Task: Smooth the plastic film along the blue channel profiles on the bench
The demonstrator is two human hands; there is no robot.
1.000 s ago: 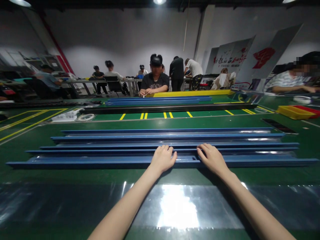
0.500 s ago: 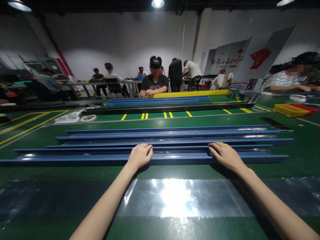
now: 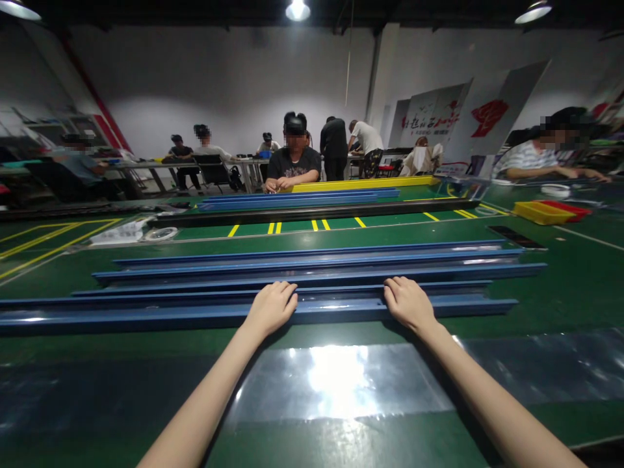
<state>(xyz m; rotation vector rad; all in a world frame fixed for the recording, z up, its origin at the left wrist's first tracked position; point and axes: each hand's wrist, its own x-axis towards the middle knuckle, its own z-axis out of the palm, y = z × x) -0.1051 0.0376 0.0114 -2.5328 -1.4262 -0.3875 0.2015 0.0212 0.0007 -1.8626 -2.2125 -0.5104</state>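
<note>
The nearest blue channel profile [image 3: 336, 313] lies lengthwise across the green table, its open side facing up. My left hand [image 3: 273, 305] is closed over it left of the middle, with the fingers curled over the far flange. Farther right, my right hand [image 3: 408, 301] grips the same profile, its thumb towards the inside. The fingertips of both hands are partly hidden behind the profile's edge. Just beyond lie several more blue profiles [image 3: 322, 267] side by side. Between my forearms, a clear plastic film sleeve [image 3: 390, 383] lies flat and reflects the ceiling light.
Farther back lie a long black profile [image 3: 312, 213], more blue profiles [image 3: 292, 200] and a yellow profile [image 3: 365, 184]. A phone [image 3: 517, 237] and a yellow tray [image 3: 543, 212] are at right, a tape roll [image 3: 162, 234] at left. A co-worker [image 3: 295, 162] sits opposite.
The nearest blue profile has slid left against the others, its right end nearer my right hand's side. My right hand has moved left, closer to my left hand. The view has turned slightly right.
</note>
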